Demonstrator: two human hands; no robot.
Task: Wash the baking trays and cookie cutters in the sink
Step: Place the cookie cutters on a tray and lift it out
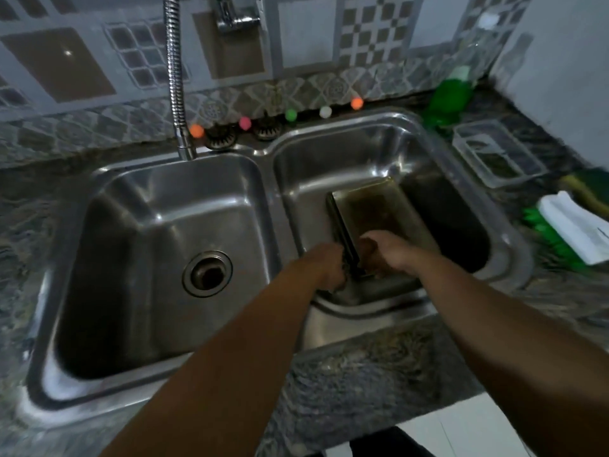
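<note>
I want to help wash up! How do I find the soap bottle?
Start at the double steel sink and go to its far right corner, where the dark speckled counter meets the wall. The soap bottle stands there, just behind a clear plastic tub. It is the only tall see-through bottle, holding bright green liquid.

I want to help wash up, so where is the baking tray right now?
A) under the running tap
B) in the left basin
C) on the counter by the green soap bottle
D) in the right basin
D: the baking tray sits tilted in the right basin, held at its near end by the left hand and right hand.
</note>
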